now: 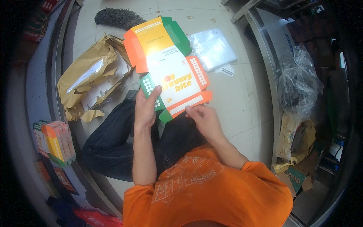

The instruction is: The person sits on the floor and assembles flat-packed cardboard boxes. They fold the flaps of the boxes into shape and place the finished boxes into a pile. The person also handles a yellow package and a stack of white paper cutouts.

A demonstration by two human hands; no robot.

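An early flap-handling step seems to be in hand. A flat, multicoloured cardboard carton blank (174,68) is held above the legs in dark blue jeans (113,145). Its left edge is grasped by the left hand (145,104), thumb on top, fingers mostly hidden; its orange, white-patterned near flap (189,104) is pinched by the nearly closed right hand (204,119). For creasing, a steady left hold seems to be called for.

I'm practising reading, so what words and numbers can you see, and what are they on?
I won't copy words, but writing stands here:
Flat white, orange, green and yellow cardboard box: big yellow lettering, clear; smaller print, too small.
Orange cloth T-shirt: pale lettering.
Torn brown paper parcel: white label, too blurred.
Clear plastic packet: print too small.
Grey metal frame, right: blurred lettering.
Anything else: too blurred.
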